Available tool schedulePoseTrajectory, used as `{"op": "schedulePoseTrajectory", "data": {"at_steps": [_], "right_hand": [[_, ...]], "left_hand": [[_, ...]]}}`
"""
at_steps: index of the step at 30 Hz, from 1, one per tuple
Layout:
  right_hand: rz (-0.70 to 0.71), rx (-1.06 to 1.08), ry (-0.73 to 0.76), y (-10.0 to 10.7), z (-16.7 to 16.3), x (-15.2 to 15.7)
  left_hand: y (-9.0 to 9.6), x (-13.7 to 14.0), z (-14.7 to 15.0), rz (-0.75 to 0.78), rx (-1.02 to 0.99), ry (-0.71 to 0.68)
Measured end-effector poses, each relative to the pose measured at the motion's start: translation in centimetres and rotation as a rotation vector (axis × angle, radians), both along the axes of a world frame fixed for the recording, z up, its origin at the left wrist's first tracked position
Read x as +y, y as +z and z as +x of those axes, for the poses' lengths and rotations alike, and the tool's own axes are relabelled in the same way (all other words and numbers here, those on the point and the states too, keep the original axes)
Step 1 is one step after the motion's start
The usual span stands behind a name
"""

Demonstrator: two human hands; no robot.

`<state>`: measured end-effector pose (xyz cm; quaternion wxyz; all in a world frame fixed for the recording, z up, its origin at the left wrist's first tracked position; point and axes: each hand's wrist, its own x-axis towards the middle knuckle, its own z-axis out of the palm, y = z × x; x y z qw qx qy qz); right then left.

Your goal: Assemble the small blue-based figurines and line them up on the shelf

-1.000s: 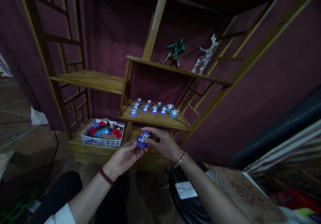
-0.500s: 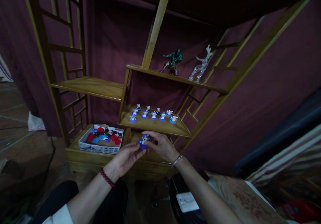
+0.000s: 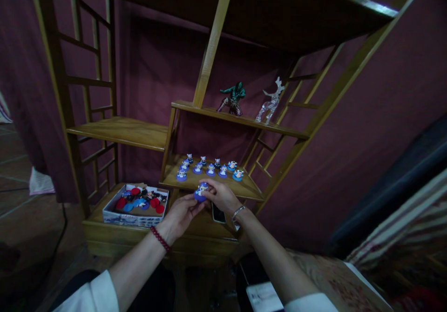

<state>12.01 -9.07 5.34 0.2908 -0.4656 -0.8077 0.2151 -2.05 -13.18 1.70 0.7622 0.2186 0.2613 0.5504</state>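
Btwn L fingers [image 3: 189, 200] & R fingers [image 3: 211, 184] sits purple-based fig [image 3: 200, 194]

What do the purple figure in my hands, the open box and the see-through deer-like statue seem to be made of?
Purple figure: probably molded plastic, smooth and solidly colored. Open box: likely cardboard with a printed finish, judging by its thin, patterned walls. Deer-like statue: glossy glass or clear acrylic, given its translucency and bright highlights; I can't tell which.

Box [image 3: 132, 220] left of the figurines [image 3: 211, 170], on the base [image 3: 195, 224]; statuettes [image 3: 234, 98] on the shelf [image 3: 209, 112] above.
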Motion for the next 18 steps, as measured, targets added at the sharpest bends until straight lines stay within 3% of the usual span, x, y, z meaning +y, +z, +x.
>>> {"op": "schedulePoseTrajectory", "data": {"at_steps": [18], "right_hand": [[0.077,-0.092,-0.029,0.6,0.5,6.6]], "left_hand": [[1.5,5.1,0.8,-0.008,0.004,0.029]]}}
